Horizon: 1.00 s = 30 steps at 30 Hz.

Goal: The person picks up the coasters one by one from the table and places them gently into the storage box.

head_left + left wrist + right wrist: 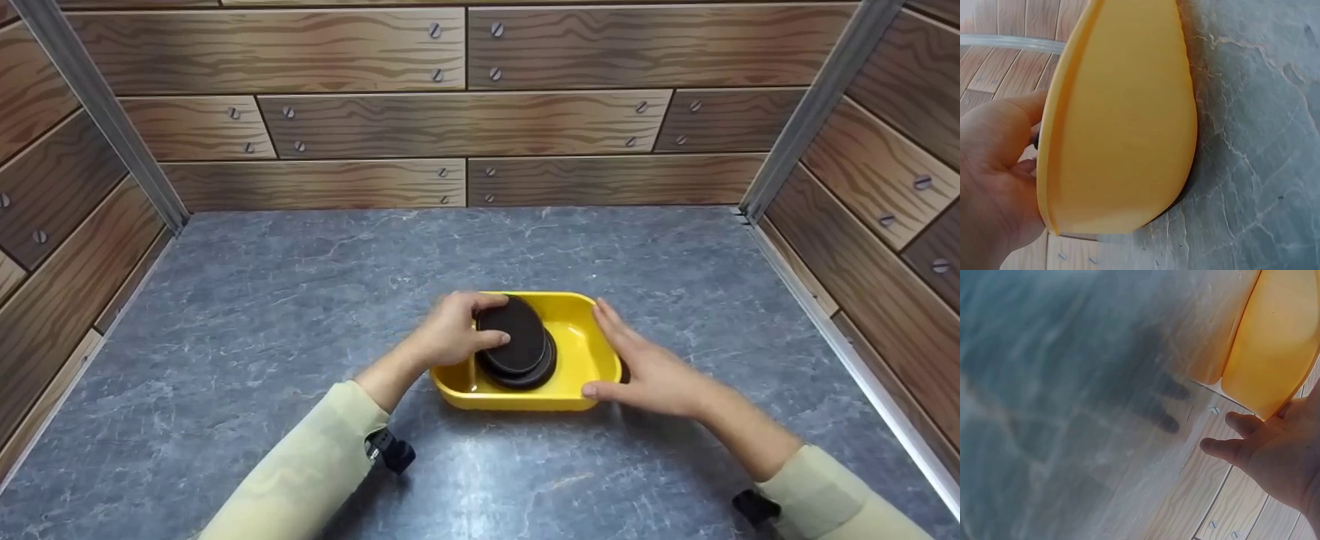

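Note:
A yellow rectangular tray [581, 371] stands on the grey surface. Inside it are round black coasters with stitched edges. The upper coaster [514, 337] lies tilted over a lower coaster [534, 376], slightly offset. My left hand [456, 328] reaches over the tray's left end and pinches the upper coaster's left edge between thumb and fingers. How many coasters it holds cannot be told. My right hand [649, 369] rests against the tray's right end, thumb on the near corner, fingers spread along the side. In the right wrist view, two fingers [1221, 449] extend straight past the tray wall.
The grey marbled tabletop [300, 300] surrounds the tray. Wood-patterned panels [360, 124] stand at the back and both sides, with metal posts [817, 105] at the corners. Dark devices [394, 450] are strapped at both wrists.

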Each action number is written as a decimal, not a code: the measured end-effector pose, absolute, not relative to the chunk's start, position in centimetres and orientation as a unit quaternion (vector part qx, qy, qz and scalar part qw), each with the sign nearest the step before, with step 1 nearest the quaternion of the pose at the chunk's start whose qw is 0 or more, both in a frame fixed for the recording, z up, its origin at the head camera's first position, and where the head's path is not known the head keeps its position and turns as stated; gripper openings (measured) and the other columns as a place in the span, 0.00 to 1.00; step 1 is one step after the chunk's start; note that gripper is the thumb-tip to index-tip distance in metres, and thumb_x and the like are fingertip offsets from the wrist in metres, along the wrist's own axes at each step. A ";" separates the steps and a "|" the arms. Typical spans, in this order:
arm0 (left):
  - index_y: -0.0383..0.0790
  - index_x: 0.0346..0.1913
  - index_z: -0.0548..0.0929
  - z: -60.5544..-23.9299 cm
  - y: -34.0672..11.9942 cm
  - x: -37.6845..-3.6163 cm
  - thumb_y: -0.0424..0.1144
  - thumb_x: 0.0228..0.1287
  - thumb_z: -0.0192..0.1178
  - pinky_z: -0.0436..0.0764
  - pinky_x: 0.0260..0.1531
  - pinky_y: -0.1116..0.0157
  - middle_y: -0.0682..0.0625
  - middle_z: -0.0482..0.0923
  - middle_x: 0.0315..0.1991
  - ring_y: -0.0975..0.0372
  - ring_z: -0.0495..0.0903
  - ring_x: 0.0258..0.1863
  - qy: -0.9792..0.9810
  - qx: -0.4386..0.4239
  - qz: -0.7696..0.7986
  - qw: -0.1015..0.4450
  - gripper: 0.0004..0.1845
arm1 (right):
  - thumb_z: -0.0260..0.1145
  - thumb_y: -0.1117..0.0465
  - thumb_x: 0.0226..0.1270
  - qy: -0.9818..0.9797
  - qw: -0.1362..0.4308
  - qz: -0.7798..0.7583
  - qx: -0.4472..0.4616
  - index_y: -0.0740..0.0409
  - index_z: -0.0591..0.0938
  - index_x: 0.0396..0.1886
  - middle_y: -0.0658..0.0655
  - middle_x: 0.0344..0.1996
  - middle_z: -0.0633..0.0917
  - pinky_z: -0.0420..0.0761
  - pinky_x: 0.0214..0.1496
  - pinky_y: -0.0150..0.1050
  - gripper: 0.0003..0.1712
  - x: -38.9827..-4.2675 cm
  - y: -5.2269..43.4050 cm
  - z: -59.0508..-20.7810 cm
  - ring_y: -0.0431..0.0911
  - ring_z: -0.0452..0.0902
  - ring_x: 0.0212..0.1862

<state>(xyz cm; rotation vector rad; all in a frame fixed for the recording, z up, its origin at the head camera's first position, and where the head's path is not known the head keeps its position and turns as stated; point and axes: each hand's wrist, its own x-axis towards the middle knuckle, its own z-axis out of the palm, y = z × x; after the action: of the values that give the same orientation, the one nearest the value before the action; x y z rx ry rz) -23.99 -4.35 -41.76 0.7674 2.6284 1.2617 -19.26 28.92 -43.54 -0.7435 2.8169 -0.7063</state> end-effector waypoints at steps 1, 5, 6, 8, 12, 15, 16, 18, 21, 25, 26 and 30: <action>0.38 0.71 0.81 -41.7 -4.3 -23.9 0.41 0.69 0.74 0.76 0.67 0.59 0.42 0.82 0.66 0.54 0.81 0.64 0.878 0.256 0.400 0.060 0.29 | 0.70 0.29 0.67 0.937 0.072 -0.235 -0.247 0.51 0.42 0.89 0.56 0.86 0.39 0.62 0.74 0.70 0.68 -19.2 29.0 -43.5 0.69 0.55 0.79; 0.40 0.71 0.82 -41.6 -4.2 -23.7 0.46 0.69 0.73 0.74 0.70 0.57 0.44 0.83 0.65 0.53 0.79 0.67 0.898 0.262 0.349 0.054 0.30 | 0.70 0.29 0.67 0.937 0.070 -0.235 -0.250 0.52 0.43 0.89 0.56 0.87 0.40 0.64 0.74 0.69 0.68 -19.1 29.1 -43.4 0.68 0.56 0.79; 0.41 0.71 0.82 -41.6 -4.2 -23.7 0.47 0.69 0.73 0.74 0.70 0.57 0.45 0.83 0.65 0.53 0.79 0.67 0.902 0.262 0.339 0.053 0.30 | 0.70 0.29 0.67 0.937 0.070 -0.235 -0.250 0.52 0.43 0.89 0.56 0.87 0.40 0.64 0.74 0.69 0.68 -19.1 29.2 -43.4 0.68 0.57 0.79; 0.41 0.71 0.82 -41.6 -4.2 -23.6 0.49 0.70 0.73 0.74 0.70 0.57 0.46 0.83 0.65 0.54 0.79 0.67 0.907 0.264 0.325 0.052 0.30 | 0.70 0.28 0.66 0.937 0.068 -0.235 -0.251 0.52 0.43 0.89 0.56 0.87 0.41 0.65 0.74 0.68 0.68 -19.0 29.2 -43.3 0.67 0.57 0.79; 0.40 0.71 0.82 -41.7 -4.2 -23.5 0.51 0.70 0.72 0.74 0.69 0.55 0.46 0.84 0.64 0.53 0.79 0.66 0.914 0.274 0.297 0.044 0.31 | 0.70 0.28 0.66 0.937 0.069 -0.232 -0.250 0.52 0.43 0.89 0.56 0.87 0.41 0.65 0.74 0.69 0.68 -18.9 29.3 -43.3 0.68 0.58 0.79; 0.40 0.69 0.83 -41.7 -4.1 -23.4 0.51 0.70 0.72 0.75 0.68 0.55 0.46 0.85 0.63 0.53 0.81 0.65 0.919 0.281 0.274 0.036 0.30 | 0.70 0.28 0.66 0.938 0.069 -0.230 -0.251 0.53 0.43 0.89 0.56 0.87 0.40 0.66 0.73 0.69 0.68 -18.9 29.3 -43.3 0.69 0.59 0.78; 0.40 0.69 0.83 -41.7 -4.1 -23.4 0.51 0.70 0.72 0.75 0.68 0.54 0.46 0.85 0.63 0.53 0.81 0.64 0.921 0.282 0.267 0.033 0.30 | 0.69 0.28 0.66 0.938 0.070 -0.229 -0.251 0.53 0.43 0.89 0.56 0.87 0.40 0.66 0.73 0.69 0.68 -18.9 29.3 -43.3 0.69 0.59 0.78; 0.39 0.67 0.85 -41.7 -4.2 -23.3 0.51 0.70 0.72 0.77 0.66 0.54 0.46 0.86 0.61 0.53 0.83 0.62 0.924 0.282 0.255 0.029 0.29 | 0.69 0.28 0.66 0.937 0.070 -0.229 -0.253 0.53 0.43 0.89 0.56 0.86 0.40 0.66 0.73 0.69 0.68 -19.0 29.2 -43.2 0.69 0.59 0.78; 0.40 0.65 0.86 -41.3 -4.3 -23.1 0.51 0.69 0.73 0.80 0.62 0.52 0.46 0.87 0.58 0.52 0.84 0.59 0.929 0.275 0.248 0.019 0.27 | 0.69 0.28 0.67 0.937 0.071 -0.229 -0.255 0.54 0.43 0.89 0.57 0.86 0.40 0.65 0.73 0.69 0.68 -19.1 29.1 -43.1 0.70 0.58 0.78; 0.41 0.66 0.85 -40.5 -5.0 -22.6 0.54 0.70 0.72 0.77 0.65 0.49 0.44 0.85 0.61 0.48 0.82 0.62 0.935 0.255 0.246 -0.015 0.29 | 0.70 0.29 0.67 0.938 0.071 -0.225 -0.254 0.53 0.44 0.89 0.58 0.86 0.39 0.64 0.73 0.70 0.68 -19.1 29.2 -42.8 0.70 0.57 0.79; 0.40 0.68 0.84 -40.3 -5.3 -22.5 0.56 0.70 0.71 0.75 0.68 0.47 0.42 0.83 0.64 0.47 0.81 0.64 0.937 0.248 0.244 -0.026 0.31 | 0.70 0.30 0.67 0.938 0.071 -0.225 -0.254 0.53 0.43 0.89 0.58 0.86 0.39 0.64 0.73 0.70 0.67 -19.1 29.2 -42.6 0.70 0.56 0.79; 0.40 0.71 0.81 -39.8 -7.1 -21.8 0.63 0.69 0.68 0.69 0.71 0.41 0.38 0.76 0.71 0.43 0.74 0.70 0.950 0.216 0.214 -0.072 0.38 | 0.68 0.33 0.72 0.941 0.061 -0.218 -0.253 0.53 0.43 0.89 0.61 0.86 0.40 0.64 0.72 0.72 0.63 -19.4 29.5 -41.4 0.72 0.57 0.78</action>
<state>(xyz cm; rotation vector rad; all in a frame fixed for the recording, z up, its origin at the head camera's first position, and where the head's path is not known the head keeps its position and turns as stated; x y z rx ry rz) -21.76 -7.07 -39.76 0.7119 3.1285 0.7055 -19.41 29.54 -41.35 -0.7652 2.8450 -0.6586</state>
